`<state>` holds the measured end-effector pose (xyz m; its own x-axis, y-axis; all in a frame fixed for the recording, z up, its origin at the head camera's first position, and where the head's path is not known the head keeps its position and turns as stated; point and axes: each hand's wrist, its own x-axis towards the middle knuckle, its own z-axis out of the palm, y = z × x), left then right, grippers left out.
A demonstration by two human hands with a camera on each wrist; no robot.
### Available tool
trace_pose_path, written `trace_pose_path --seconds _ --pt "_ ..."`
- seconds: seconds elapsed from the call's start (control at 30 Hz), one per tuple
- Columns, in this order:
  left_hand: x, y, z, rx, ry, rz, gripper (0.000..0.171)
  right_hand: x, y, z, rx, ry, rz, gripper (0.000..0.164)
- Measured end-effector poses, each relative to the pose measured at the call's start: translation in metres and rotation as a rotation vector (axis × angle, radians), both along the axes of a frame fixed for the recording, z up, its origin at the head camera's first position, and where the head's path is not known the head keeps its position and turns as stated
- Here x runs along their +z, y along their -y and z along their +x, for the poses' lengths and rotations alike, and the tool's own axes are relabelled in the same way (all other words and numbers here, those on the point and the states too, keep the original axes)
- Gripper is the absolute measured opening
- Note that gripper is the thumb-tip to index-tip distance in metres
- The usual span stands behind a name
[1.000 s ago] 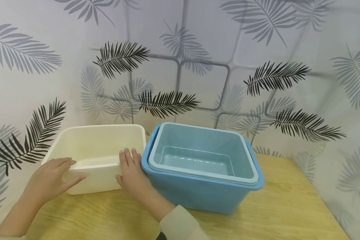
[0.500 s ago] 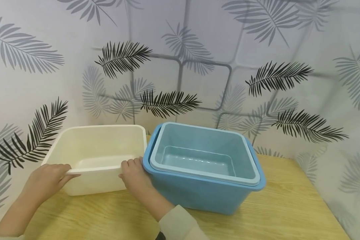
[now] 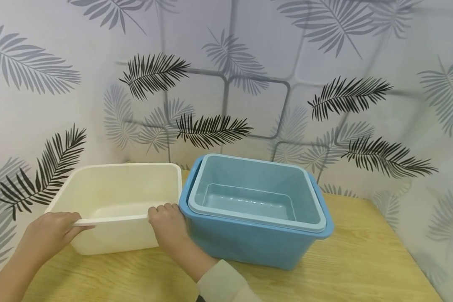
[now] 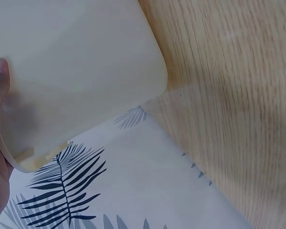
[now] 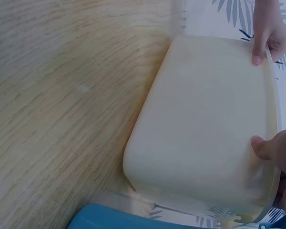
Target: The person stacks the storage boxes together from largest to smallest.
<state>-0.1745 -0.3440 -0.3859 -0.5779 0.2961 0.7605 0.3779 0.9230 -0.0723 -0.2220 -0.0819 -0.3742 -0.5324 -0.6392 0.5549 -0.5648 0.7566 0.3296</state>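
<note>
A cream plastic bin [image 3: 117,237] stands at the left of the wooden table in the head view. My left hand [image 3: 50,233] grips its front rim near the left corner, fingers over the edge and thumb on the outer wall. Near the right front corner my right hand [image 3: 168,222] holds the same rim; the thumb [image 5: 262,147] presses the outside wall in the right wrist view. Inside, the part of the bin that shows holds nothing. Just right of my right hand is a blue bin [image 3: 245,245], with a paler blue bin [image 3: 249,180] nested in it.
The wooden table [image 3: 358,251] runs out to the right, with its edge slanting down that side. A wall covering with leaf prints [image 3: 249,50] rises directly behind the bins. The blue bin sits close against the cream bin's right side.
Both hands have gone from resting fingers at the rim to gripping it. The cream bin has slid a little toward me and to the left. The blue bins stay put.
</note>
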Motion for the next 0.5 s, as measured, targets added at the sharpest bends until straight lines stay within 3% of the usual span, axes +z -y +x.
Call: trace_pose_path --seconds 0.2,0.5 --pt "0.003 0.004 0.001 -0.030 -0.139 -0.025 0.059 0.006 0.005 0.006 -0.026 -0.028 -0.038 0.015" --pt "0.015 0.009 0.010 -0.012 -0.139 -0.007 0.066 0.020 0.008 0.013 -0.026 -0.047 -0.035 0.017"
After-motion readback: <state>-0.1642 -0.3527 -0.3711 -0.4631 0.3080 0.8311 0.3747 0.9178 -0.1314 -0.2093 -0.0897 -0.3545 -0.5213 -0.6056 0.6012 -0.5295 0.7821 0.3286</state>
